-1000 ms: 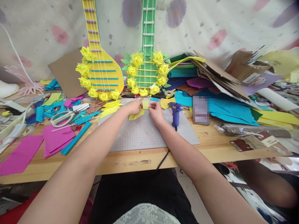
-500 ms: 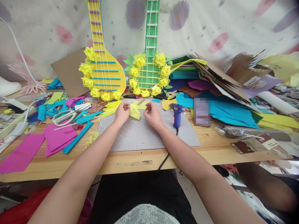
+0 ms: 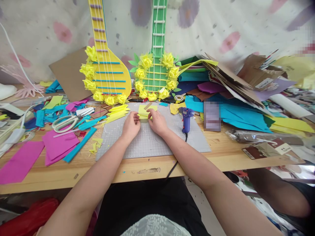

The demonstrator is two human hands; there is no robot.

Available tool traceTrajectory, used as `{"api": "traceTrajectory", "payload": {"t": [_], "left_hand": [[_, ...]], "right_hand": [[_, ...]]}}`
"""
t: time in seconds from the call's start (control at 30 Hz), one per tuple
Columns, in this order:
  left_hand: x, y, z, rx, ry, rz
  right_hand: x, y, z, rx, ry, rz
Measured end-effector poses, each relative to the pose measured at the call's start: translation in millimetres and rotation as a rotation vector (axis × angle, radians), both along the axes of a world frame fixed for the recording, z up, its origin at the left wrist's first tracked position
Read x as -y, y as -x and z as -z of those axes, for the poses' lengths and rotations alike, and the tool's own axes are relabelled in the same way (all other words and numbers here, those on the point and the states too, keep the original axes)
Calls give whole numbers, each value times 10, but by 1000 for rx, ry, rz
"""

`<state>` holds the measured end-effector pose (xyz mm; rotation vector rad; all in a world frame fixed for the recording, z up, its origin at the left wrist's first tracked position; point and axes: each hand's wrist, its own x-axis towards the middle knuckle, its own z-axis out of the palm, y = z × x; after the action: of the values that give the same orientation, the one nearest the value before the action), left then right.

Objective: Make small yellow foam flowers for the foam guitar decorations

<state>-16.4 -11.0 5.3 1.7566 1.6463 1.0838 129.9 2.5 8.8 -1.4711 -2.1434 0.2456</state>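
Observation:
A small strip of yellow crepe paper (image 3: 144, 116) stretches between my two hands, low over the grey cutting mat (image 3: 137, 147). My left hand (image 3: 131, 126) is closed on its left end, fingers curled. At the other end, my right hand (image 3: 157, 123) pinches the paper between thumb and fingers. Just behind lies another yellow paper piece (image 3: 154, 107) with a small brown strip (image 3: 148, 106) on it. A blue hot glue gun (image 3: 186, 119) stands on the mat to the right of my right hand. Folded yellow strips (image 3: 116, 113) lie left of my left hand.
A yellow paper guitar (image 3: 112, 70) and a green one (image 3: 157, 77), both trimmed with yellow flowers, lean at the back. Scissors (image 3: 65, 124) and magenta sheets (image 3: 60, 146) lie left. Blue sheets (image 3: 242, 119) and cardboard (image 3: 233, 80) pile up right.
My right hand, apart from the paper before, has moved left and taken hold of its right end. The left hand has come slightly nearer me, and the paper is now stretched sideways. The view shifted slightly.

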Motion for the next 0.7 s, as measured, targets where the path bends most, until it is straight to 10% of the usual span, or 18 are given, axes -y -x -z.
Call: {"api": "traceTrajectory", "payload": {"t": [0.2,0.7], "left_hand": [[-12,88,-4,-319,-18,-6],[-114,59,-18,-285,36,-80]], "right_hand": [[-31,-69,30,-38,58,-8],[-97,-78,70,-259,251,97]]}}
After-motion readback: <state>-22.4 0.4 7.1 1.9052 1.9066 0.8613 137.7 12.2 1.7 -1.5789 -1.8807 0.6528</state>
